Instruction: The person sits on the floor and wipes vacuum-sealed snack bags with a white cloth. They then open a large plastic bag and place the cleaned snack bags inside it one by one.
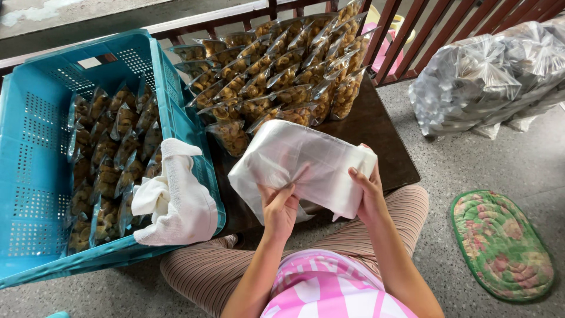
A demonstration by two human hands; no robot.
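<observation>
While the fingers (286, 194) of the left hand (279, 211) are pinching the near edge of a white plastic bag (300, 162), the right hand (368, 191) is gripping the bag's right edge, with its fingers curled narrow around the folded plastic. Both hands are holding the bag just above the near part of a dark table (376, 141), in front of the person's lap, and the bag is looking flat and a little crumpled.

Beyond the bag, on the far part of the table, many small clear packets of brown snacks (276, 76) are standing in tight rows, leaning against each other. They are reaching up to a reddish wooden railing (412, 35) behind the table.

To the left of the table, a blue plastic crate (35, 176) is sitting on the floor, touching the table's edge. More of the same snack packets (109, 171) are lying inside it in rows. A white cloth (176, 200) is hanging over the crate's near right corner, just beside the left hand.

On the far right, a big heap of clear plastic bags (488, 76) is resting on the speckled floor, well apart from the hands. Nearer on the right, a green oval mat with a flower pattern (500, 244) is lying on the floor.
</observation>
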